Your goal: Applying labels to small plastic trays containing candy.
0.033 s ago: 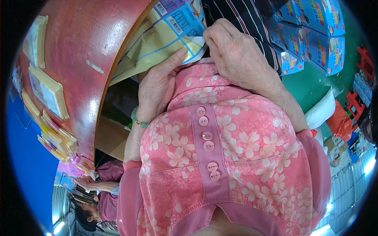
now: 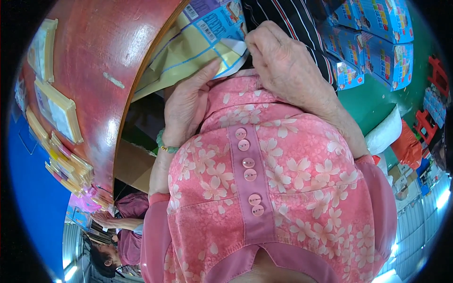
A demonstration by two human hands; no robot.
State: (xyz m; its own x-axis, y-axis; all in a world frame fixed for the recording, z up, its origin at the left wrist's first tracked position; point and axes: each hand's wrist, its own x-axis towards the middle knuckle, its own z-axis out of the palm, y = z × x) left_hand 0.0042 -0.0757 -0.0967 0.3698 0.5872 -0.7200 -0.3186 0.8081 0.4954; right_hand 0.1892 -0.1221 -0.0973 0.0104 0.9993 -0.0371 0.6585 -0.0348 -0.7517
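Observation:
A glossy printed sheet (image 2: 188, 56) in yellow, blue and purple lies over my lap, partly under the table's edge. My left hand (image 2: 186, 106), with a green bead bracelet at the wrist, grips its near edge, thumb on top and fingers hidden below. At the sheet's right corner, a whitish piece of it (image 2: 234, 45) is turned up. My right hand (image 2: 281, 59) is closed in a pinch at that corner; its fingertips are partly hidden behind the knuckles.
To the left curves a red table (image 2: 94, 42) with flat packets in yellowish frames (image 2: 56, 113). A cardboard box (image 2: 134, 162) sits under it. Blue printed boxes (image 2: 387, 56) are stacked at the right, near red stools (image 2: 427, 125). A co-worker (image 2: 127, 245) works at the lower left.
The sheet's near right corner has shifted slightly and its turned-up part looks more raised. My left hand has moved a little to the left; my right hand has barely moved.

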